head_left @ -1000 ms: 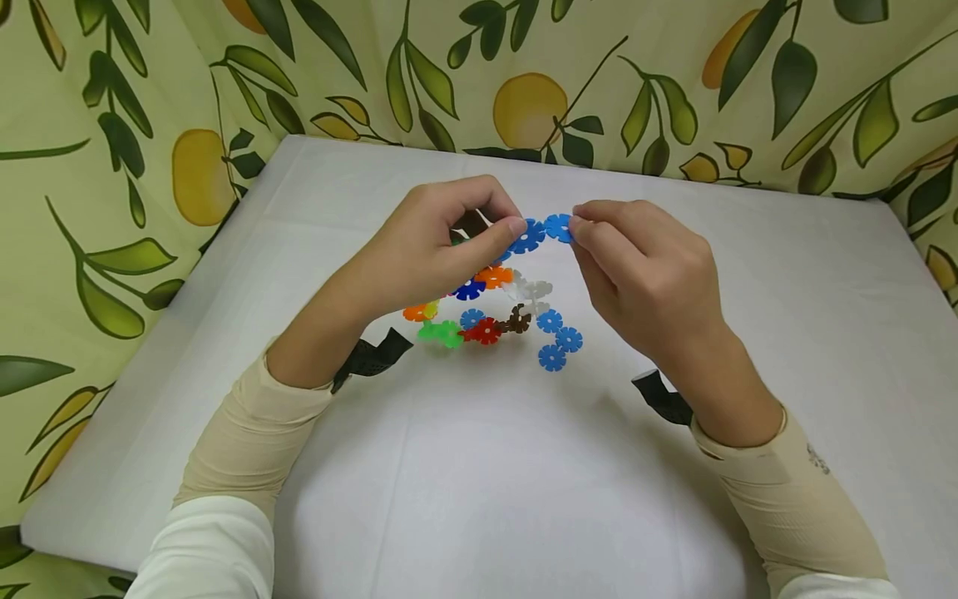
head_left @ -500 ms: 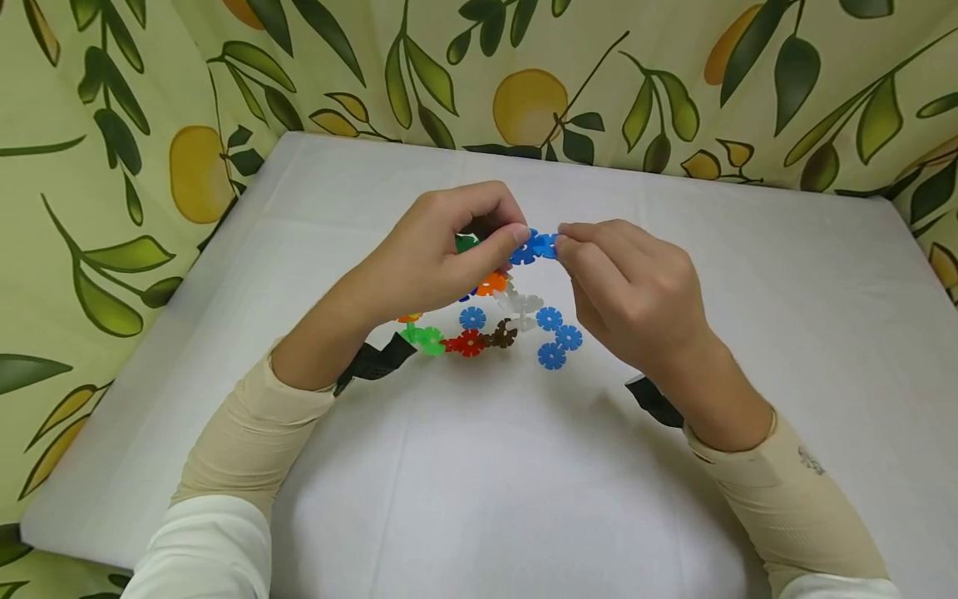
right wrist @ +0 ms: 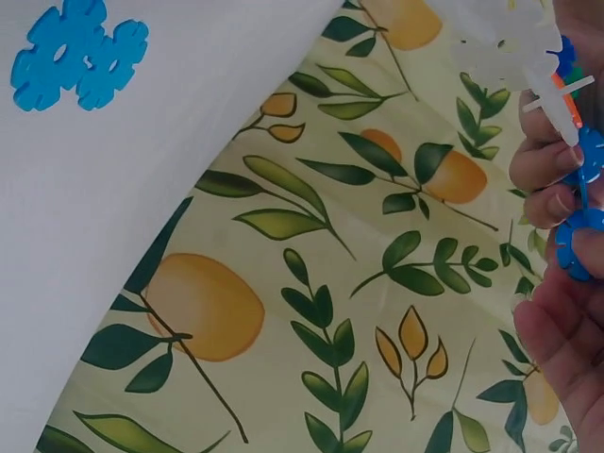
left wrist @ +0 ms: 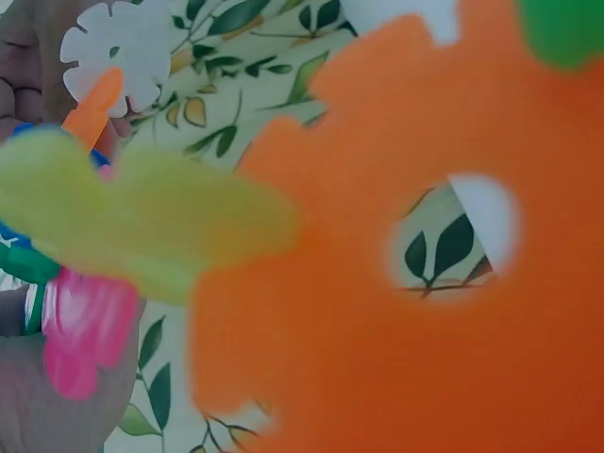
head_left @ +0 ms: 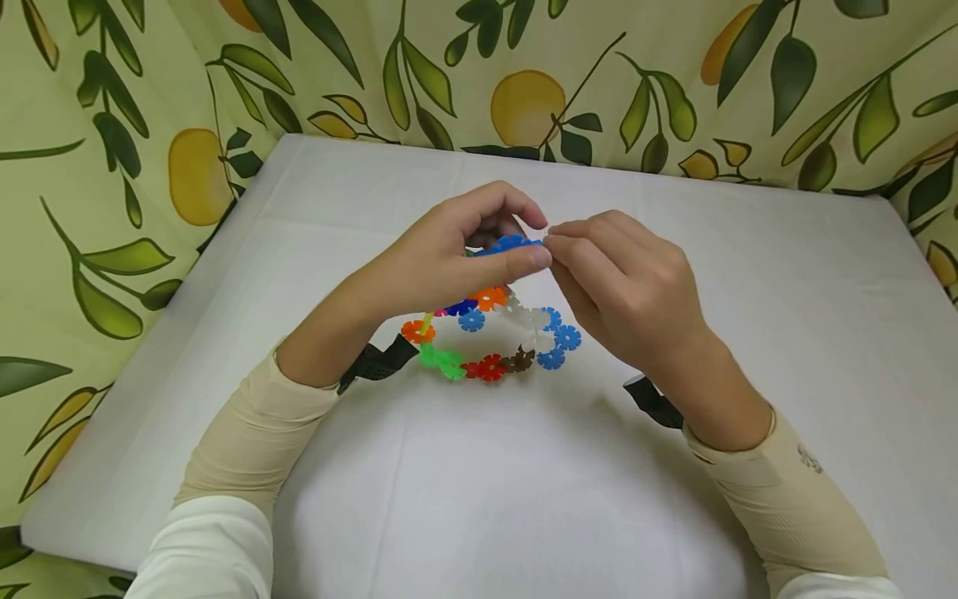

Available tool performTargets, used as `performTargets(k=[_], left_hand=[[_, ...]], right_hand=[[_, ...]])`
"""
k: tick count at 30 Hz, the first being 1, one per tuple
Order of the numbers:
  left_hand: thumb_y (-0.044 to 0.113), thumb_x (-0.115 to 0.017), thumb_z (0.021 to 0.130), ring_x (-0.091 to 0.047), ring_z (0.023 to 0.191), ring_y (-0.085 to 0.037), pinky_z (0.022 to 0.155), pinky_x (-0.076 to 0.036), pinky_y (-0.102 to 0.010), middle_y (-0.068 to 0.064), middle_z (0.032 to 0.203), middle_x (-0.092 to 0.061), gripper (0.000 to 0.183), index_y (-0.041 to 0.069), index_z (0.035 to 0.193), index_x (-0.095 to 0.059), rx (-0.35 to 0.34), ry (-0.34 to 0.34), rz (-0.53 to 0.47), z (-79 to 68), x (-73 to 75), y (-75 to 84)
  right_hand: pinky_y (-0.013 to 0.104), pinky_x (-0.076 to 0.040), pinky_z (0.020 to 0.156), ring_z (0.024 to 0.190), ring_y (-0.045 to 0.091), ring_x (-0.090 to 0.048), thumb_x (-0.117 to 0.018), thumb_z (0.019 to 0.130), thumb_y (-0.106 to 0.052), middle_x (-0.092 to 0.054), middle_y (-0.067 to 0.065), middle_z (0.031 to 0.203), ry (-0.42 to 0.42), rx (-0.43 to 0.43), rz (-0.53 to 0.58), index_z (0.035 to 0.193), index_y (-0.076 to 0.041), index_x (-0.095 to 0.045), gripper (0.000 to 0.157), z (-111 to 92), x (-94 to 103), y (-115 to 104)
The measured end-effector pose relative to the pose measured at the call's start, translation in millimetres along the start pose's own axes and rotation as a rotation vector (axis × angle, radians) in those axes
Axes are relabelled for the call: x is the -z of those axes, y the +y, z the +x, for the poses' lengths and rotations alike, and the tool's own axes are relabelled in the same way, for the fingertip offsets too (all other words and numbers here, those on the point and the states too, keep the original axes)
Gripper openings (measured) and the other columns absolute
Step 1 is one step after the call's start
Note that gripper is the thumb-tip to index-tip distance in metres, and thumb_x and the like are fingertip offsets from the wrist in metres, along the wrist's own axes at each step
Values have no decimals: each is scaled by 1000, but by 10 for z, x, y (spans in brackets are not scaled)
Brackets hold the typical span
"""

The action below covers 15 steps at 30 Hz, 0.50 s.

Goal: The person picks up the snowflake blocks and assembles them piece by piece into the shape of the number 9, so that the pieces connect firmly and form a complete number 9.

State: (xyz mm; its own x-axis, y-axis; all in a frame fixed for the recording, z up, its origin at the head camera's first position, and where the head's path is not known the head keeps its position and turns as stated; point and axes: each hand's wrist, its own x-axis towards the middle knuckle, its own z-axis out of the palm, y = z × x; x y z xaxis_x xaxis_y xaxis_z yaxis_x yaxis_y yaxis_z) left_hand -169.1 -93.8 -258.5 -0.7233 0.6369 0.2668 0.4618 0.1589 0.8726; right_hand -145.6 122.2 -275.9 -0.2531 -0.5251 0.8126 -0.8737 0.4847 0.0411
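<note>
My left hand (head_left: 456, 249) holds a chain of coloured plastic snowflake discs near its blue end, a blue snowflake disc (head_left: 512, 243) showing between its thumb and fingers. The fingertips of my right hand (head_left: 636, 287) meet the left thumb tip there and pinch the edge of a blue snowflake disc (right wrist: 571, 250), mostly hidden by fingers in the head view. Below the hands the chain hangs in a loop, with an orange disc (head_left: 490, 298), a green disc (head_left: 451, 364), a red disc (head_left: 491, 368), a brown disc (head_left: 520, 359) and white discs (head_left: 539, 339). An orange disc (left wrist: 311, 349) fills much of the left wrist view.
Loose blue snowflake discs (head_left: 569, 337) lie on the white-covered table (head_left: 479, 482) just right of the loop; a single blue disc (head_left: 471, 320) lies behind its front side. A curtain (head_left: 441, 50) printed with fruit and leaves hangs along the table's far edge.
The right hand has moved left and slightly down, bringing its blue disc against the chain's blue end. Left fingers have shifted right over the joint. The hanging loop has swung and now partly overlaps the loose discs.
</note>
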Motion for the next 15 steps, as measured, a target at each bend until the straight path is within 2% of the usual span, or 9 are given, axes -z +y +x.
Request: performTargets(k=[3, 5, 7, 8, 10, 15], left_hand=[[18, -75, 92, -58, 73, -20, 72, -48, -33, -4, 87, -64, 36, 6, 123, -61, 10, -18, 46, 1, 21, -2], [19, -76, 91, -59, 73, -18, 72, -49, -32, -2, 86, -65, 36, 7, 123, -64, 7, -27, 85, 1, 48, -1], [20, -75, 92, -60, 73, -17, 72, -50, -33, -1, 86, -66, 34, 7, 122, -66, 4, -34, 122, -4, 84, 6], [20, -75, 92, -60, 73, -16, 72, -50, -33, 0, 86, -66, 34, 7, 122, -67, 5, -36, 137, -8, 103, 9], [21, -74, 93, -59, 74, -16, 71, -51, -33, 1, 86, -66, 33, 8, 122, -68, 14, -43, 160, -21, 135, 18], [24, -75, 92, -57, 69, -17, 66, -48, -33, 1, 83, -66, 31, 12, 119, -69, 26, -66, 164, -60, 173, 30]], right_hand=[[47, -57, 65, 76, 34, -67, -74, 85, 7, -70, 18, 89, -13, -18, 2, 102, 5, -67, 18, -13, 5, 6], [47, -57, 64, 78, 33, -67, -76, 85, 5, -70, 18, 92, -35, -43, -8, 109, 5, -65, 26, -17, 16, 25], [45, -56, 65, 81, 33, -66, -75, 87, 1, -70, 18, 95, -103, -96, -15, 114, 4, -63, 31, -29, 33, 71], [44, -56, 66, 82, 31, -66, -76, 87, -1, -70, 17, 97, -164, -139, -5, 115, 4, -63, 31, -36, 39, 101], [42, -56, 67, 82, 27, -66, -76, 88, -4, -71, 13, 97, -342, -232, 32, 112, 1, -65, 27, -60, 44, 169], [35, -55, 71, 80, 18, -63, -78, 88, -10, -69, 1, 91, -968, -449, 190, 101, -8, -71, 15, -160, -46, 293]])
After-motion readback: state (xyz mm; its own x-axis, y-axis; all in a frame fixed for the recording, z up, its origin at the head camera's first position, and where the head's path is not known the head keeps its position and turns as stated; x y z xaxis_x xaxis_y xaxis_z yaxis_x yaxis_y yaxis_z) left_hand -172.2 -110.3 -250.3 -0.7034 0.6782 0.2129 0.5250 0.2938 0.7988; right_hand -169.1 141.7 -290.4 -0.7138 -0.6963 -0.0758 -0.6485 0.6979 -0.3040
